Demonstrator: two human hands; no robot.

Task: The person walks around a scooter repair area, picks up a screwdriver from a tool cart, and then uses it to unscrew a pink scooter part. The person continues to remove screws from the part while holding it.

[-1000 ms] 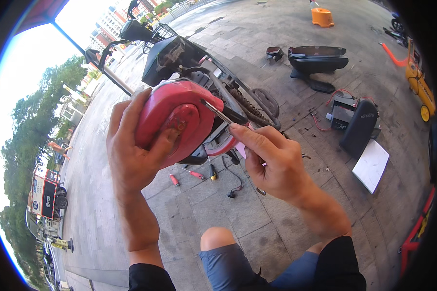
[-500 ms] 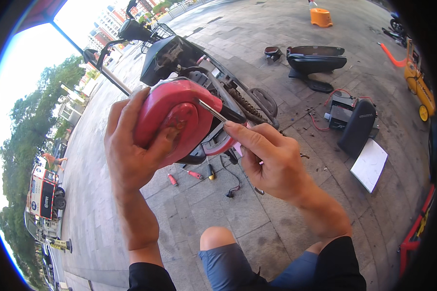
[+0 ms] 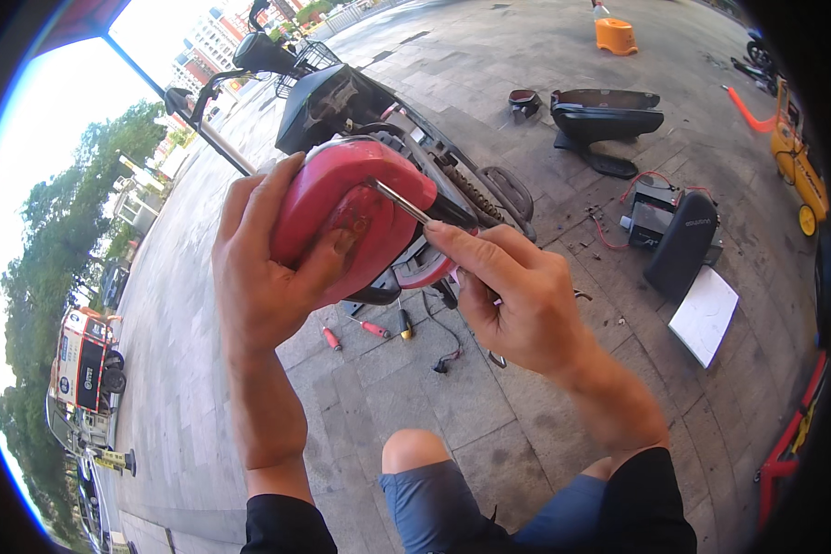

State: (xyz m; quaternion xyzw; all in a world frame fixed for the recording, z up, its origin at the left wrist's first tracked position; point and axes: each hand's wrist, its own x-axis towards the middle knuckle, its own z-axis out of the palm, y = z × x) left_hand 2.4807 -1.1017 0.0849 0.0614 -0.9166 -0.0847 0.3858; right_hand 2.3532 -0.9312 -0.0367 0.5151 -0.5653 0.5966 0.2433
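Observation:
My left hand [image 3: 272,254] is wrapped round the side of a red, rounded plastic cover [image 3: 388,168], its thumb pressed on the raised middle. My right hand [image 3: 517,295] grips a screwdriver [image 3: 400,201]. Its thin metal shaft points up and left, with the tip at the upper edge of the raised middle; the handle is mostly hidden in my fingers. Just behind the cover stands a partly stripped electric scooter [image 3: 328,102], its frame and spring showing. Whether the cover is fixed to it I cannot tell.
Red-handled screwdrivers [image 3: 375,329] and a black-and-yellow one [image 3: 404,323] lie on the paving below. To the right are a black scooter seat [image 3: 605,120], a battery with red wires [image 3: 651,222], a dark padded piece [image 3: 681,245], a white board [image 3: 704,314] and a yellow machine [image 3: 799,175].
The cover and both hands have shifted slightly right in the picture, along with the background. The screwdriver tip now sits a little lower and further left on the cover.

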